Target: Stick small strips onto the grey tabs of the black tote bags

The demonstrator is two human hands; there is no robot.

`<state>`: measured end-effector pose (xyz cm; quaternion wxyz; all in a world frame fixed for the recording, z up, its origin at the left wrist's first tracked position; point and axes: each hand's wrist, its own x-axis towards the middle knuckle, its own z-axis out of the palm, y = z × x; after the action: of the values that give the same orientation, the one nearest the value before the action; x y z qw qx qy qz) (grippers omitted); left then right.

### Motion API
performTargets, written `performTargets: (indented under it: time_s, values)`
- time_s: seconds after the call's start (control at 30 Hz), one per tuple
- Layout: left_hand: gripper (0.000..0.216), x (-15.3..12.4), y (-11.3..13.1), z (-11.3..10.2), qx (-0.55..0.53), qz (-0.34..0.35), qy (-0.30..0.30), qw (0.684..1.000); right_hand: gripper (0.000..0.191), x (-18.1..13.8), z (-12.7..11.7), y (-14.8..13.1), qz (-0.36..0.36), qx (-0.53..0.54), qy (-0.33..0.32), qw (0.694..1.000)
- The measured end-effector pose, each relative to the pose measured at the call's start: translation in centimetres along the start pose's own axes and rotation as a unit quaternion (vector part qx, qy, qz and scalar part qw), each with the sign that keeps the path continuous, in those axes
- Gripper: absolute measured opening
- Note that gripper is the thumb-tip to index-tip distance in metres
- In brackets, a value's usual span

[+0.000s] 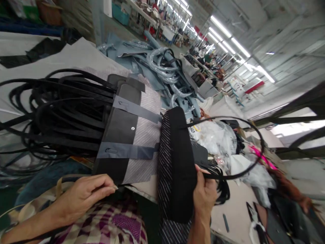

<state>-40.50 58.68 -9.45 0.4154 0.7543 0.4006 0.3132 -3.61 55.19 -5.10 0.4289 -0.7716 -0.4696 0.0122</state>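
Looping straps, far left: a tangled bundle of black straps (pixel 63 115), trailing from the panels toward the left edge of view.
Left hand (pixel 93 189): just in front of the panels' near end; thumb and fingertips drawn together, nothing clearly seen between them; whether a small item is pinched, cannot tell.
Stacked panels (pixel 119 135): black, with a pale striped portion; grey tabs (pixel 138 113) lie across; one small white-ringed dot on the black.
Blue-grey sheets (pixel 142 61): heaped behind the panels, among plastic-wrapped coils.
Black strapped piece (pixel 181 162): centre, beside the panels, striped side facing left, near end extending past the table's near edge.
Right hand (pixel 205 191): closed on the piece's right edge, at the strap's near root.
Step in hand, as judged: holding and positioning the strapped piece; any turn calls for a firm edge grip, with the left hand brought across as support.
Strap loop (pixel 262 145): arching right, over clear plastic (pixel 215 135); a snag there is possible.
Open room: some bare table (pixel 238 210) right of the right hand, around a small grey strip (pixel 225 222); little on the left, where panels crowd the piece.
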Motion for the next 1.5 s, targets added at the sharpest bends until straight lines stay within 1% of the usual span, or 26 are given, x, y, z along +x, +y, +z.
performTargets:
  time_s: [0.1,0.17,0.2,0.27,0.3,0.33,0.4,0.43,0.47,0.5,0.53,0.57,0.63,0.67,0.73,0.87,0.93,1.0,1.07,1.13,1.2,1.23,1.27,1.33,1.4,1.5]
  values:
    - [0.033,1.0,-0.3,0.8,-0.011,0.018,0.002,1.000,0.050,2.5,-6.5,7.1,0.071,0.017,0.076,0.994]
    - [0.036,1.5,-0.4,1.4,-0.001,0.039,0.003,0.999,0.048,3.4,-10.4,11.6,0.120,-0.031,0.090,0.988]
    - [0.038,1.7,-0.4,1.6,0.009,0.055,0.004,0.998,0.043,3.5,-12.0,13.4,0.150,-0.082,0.086,0.982]
    - [0.043,2.1,-0.2,1.9,0.041,0.089,0.003,0.995,0.034,3.4,-13.8,15.3,0.195,-0.186,0.068,0.960]
    - [0.046,2.4,0.0,2.0,0.062,0.105,0.002,0.993,0.032,2.9,-13.8,15.1,0.213,-0.230,0.051,0.948]
    - [0.049,2.6,0.2,2.1,0.084,0.122,0.001,0.989,0.031,2.3,-13.1,14.3,0.221,-0.253,0.030,0.942]
    - [0.051,3.1,0.7,2.1,0.132,0.159,0.000,0.978,0.034,0.2,-9.8,10.4,0.207,-0.234,-0.033,0.949]
    - [0.052,3.3,0.9,2.1,0.156,0.175,-0.003,0.972,0.039,-1.1,-7.5,7.8,0.167,-0.160,-0.068,0.971]
    - [0.052,3.4,1.1,2.1,0.179,0.189,-0.006,0.965,0.040,-2.4,-5.0,4.9,0.116,-0.068,-0.123,0.983]
    - [0.051,3.5,1.3,2.1,0.198,0.201,-0.010,0.959,0.034,-3.8,-2.5,2.0,0.050,0.006,-0.177,0.983]
    - [0.051,3.5,1.4,2.1,0.214,0.209,-0.013,0.954,0.026,-5.0,-0.2,-0.7,-0.023,0.063,-0.240,0.969]
    - [0.051,3.4,1.4,2.0,0.226,0.214,-0.015,0.950,0.022,-6.0,1.8,-3.2,-0.100,0.104,-0.277,0.950]
    - [0.051,3.1,1.3,2.0,0.238,0.223,-0.018,0.945,0.023,-7.2,4.6,-6.7,-0.222,0.145,-0.312,0.913]
    - [0.051,2.9,1.2,1.9,0.241,0.224,-0.019,0.944,0.023,-7.5,5.5,-7.7,-0.266,0.152,-0.317,0.898]
    - [0.050,2.6,1.0,1.8,0.245,0.218,-0.019,0.944,0.019,-7.7,6.4,-8.7,-0.322,0.152,-0.319,0.879]
    - [0.049,2.2,0.8,1.6,0.229,0.184,-0.008,0.956,0.014,-8.0,7.5,-8.6,-0.375,0.137,-0.302,0.866]
    - [0.048,2.2,0.8,1.6,0.205,0.166,0.001,0.965,0.015,-8.5,8.4,-8.6,-0.375,0.138,-0.289,0.870]
    - [0.045,2.2,0.6,1.4,0.185,0.162,0.026,0.969,0.015,-8.7,9.7,-8.6,-0.334,0.155,-0.285,0.885]
    - [0.039,2.1,0.5,1.2,0.162,0.162,0.055,0.972,0.012,-8.2,11.5,-8.6,-0.235,0.184,-0.288,0.910]
    - [0.030,1.9,0.2,0.9,0.131,0.151,0.070,0.977,0.012,-6.7,13.6,-8.4,-0.087,0.229,-0.301,0.922]
    - [0.024,1.7,-0.3,0.4,0.102,0.112,0.087,0.985,0.018,-4.6,15.9,-8.5,0.042,0.277,-0.328,0.902]
    - [0.024,1.5,-0.6,0.2,0.093,0.082,0.102,0.987,0.021,-3.4,17.0,-8.6,0.082,0.298,-0.342,0.887]
    - [0.023,1.4,-0.9,-0.1,0.085,0.048,0.119,0.988,0.024,-2.3,18.1,-8.9,0.101,0.315,-0.353,0.875]
    - [0.023,1.1,-1.7,-0.5,0.070,-0.025,0.148,0.986,0.027,-0.4,20.1,-9.6,0.097,0.333,-0.359,0.866]
    - [0.024,0.6,-2.6,-0.9,0.058,-0.087,0.156,0.982,0.028,1.0,21.8,-10.5,0.077,0.327,-0.362,0.870]
    - [0.028,-0.3,-3.8,-1.3,0.042,-0.148,0.155,0.976,0.029,2.1,23.7,-11.5,0.046,0.271,-0.370,0.888]
